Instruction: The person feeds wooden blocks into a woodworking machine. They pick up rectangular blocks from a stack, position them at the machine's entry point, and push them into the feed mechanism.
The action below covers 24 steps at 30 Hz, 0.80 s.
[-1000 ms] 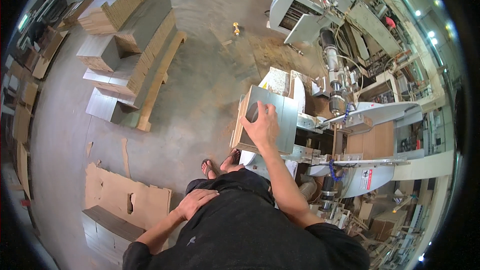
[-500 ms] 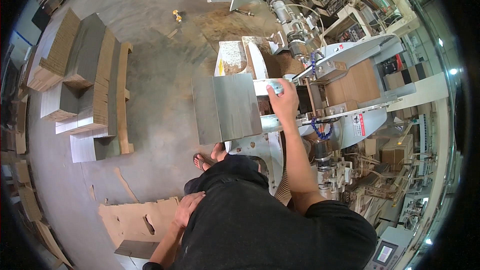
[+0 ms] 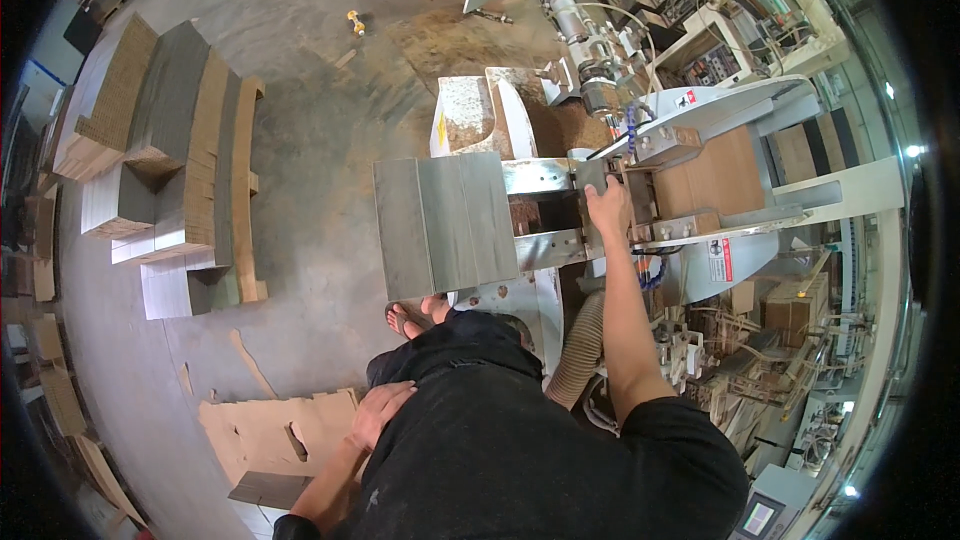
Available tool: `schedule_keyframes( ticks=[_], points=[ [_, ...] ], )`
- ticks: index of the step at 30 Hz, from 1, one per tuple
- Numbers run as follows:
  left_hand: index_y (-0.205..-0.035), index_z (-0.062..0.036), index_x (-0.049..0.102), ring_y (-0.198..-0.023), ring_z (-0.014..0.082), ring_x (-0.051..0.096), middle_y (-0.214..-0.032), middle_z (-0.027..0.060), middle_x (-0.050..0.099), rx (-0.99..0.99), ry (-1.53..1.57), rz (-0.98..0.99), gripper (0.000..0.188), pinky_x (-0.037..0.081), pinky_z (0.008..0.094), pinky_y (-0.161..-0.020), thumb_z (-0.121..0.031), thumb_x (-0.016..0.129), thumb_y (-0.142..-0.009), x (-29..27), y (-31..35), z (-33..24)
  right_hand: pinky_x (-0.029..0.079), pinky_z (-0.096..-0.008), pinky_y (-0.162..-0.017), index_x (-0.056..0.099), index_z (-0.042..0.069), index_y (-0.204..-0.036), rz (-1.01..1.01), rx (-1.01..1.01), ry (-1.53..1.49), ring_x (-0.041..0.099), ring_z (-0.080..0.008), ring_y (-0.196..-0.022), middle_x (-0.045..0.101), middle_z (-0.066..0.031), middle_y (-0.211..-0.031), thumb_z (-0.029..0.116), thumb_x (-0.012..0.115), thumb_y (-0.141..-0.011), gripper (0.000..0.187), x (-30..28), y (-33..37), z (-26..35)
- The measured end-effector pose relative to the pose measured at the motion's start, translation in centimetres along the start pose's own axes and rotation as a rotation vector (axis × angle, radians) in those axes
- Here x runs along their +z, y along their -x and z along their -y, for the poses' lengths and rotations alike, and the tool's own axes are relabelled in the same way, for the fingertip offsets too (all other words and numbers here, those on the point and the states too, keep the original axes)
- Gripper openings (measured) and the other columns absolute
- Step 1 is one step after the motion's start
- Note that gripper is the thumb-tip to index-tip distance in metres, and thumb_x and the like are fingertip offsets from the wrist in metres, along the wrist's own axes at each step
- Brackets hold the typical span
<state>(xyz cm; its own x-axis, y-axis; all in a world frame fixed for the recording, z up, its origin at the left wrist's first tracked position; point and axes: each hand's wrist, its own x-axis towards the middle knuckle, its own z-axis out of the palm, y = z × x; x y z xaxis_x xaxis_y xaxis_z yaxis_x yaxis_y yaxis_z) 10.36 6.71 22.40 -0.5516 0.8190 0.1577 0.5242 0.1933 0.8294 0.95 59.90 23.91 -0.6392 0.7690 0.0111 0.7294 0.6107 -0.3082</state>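
Note:
A flat stack of grey panels (image 3: 440,225) lies on the metal rails (image 3: 545,248) of a white woodworking machine (image 3: 735,240). My right hand (image 3: 607,208) reaches past the panels' right edge to the machine's inlet. Its fingers bend over a small grey part (image 3: 592,176) there, and I cannot tell whether they grip it. My left hand (image 3: 382,410) rests on my thigh with its fingers spread and holds nothing. A brown board (image 3: 712,178) sits inside the machine to the right of my hand.
Tall stacks of grey-faced panels (image 3: 175,140) stand on a pallet at the left. A torn cardboard sheet (image 3: 270,435) lies on the concrete floor by my left side. A ribbed dust hose (image 3: 580,360) hangs under the machine. My sandalled feet (image 3: 415,315) stand at its base.
My right hand laid the tilted panel stack flat on the rails, let go of its edge and moved right to the machine's inlet. My left hand stayed on my thigh.

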Motion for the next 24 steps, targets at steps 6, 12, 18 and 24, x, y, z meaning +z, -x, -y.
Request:
schedule_keyframes(
  ticks=[6, 12, 18, 24],
  points=[
    [-0.127, -0.001, 0.051, -0.111, 0.0351, 0.057, -0.127, 0.0182, 0.056, 0.0, -0.011, 0.026, 0.05, 0.046, 0.043, -0.093, -0.029, 0.05, -0.085, -0.6, -0.8, -0.8, 0.048, -0.0483, -0.09, 0.056, -0.002, -0.11, 0.269, 0.133, 0.179, 0.058, -0.0417, -0.108, 0.06, -0.0251, -0.118, 0.021, 0.066, -0.081, 0.039, 4.5, -2.5, -3.6],
    [-0.127, -0.002, 0.052, -0.111, 0.0344, 0.057, -0.127, 0.0179, 0.056, -0.023, -0.022, -0.005, 0.051, 0.045, 0.0424, -0.093, -0.029, 0.051, -0.084, -0.2, -0.2, -0.8, 0.051, -0.0482, -0.082, 0.062, 0.004, -0.093, 0.212, 0.033, 0.275, 0.063, -0.0397, -0.098, 0.067, -0.0205, -0.099, 0.021, 0.068, -0.08, 0.022, 1.6, -0.3, -0.8],
    [-0.127, -0.003, 0.052, -0.112, 0.0335, 0.057, -0.126, 0.0168, 0.056, -0.004, -0.005, -0.006, 0.052, 0.044, 0.0418, -0.095, -0.03, 0.052, -0.084, -0.4, 0.1, -0.3, 0.051, -0.0354, -0.069, 0.068, 0.003, -0.098, 0.091, -0.095, -0.433, 0.067, -0.0239, -0.074, 0.07, -0.0128, -0.086, 0.016, 0.065, -0.083, 0.02, -2.2, 0.3, -1.5],
    [-0.128, -0.0036, 0.051, -0.114, 0.034, 0.056, -0.127, 0.0162, 0.056, 0.028, 0.033, -0.011, 0.053, 0.044, 0.0422, -0.095, -0.031, 0.052, -0.083, -1.1, 0.6, 0.1, 0.04, -0.0206, -0.046, 0.067, 0.003, -0.102, 0.345, -0.04, -0.895, 0.054, -0.0045, -0.057, 0.065, 0.001, -0.076, 0.013, 0.064, -0.086, 0.019, -6.5, 6.2, 7.4]
  ],
)
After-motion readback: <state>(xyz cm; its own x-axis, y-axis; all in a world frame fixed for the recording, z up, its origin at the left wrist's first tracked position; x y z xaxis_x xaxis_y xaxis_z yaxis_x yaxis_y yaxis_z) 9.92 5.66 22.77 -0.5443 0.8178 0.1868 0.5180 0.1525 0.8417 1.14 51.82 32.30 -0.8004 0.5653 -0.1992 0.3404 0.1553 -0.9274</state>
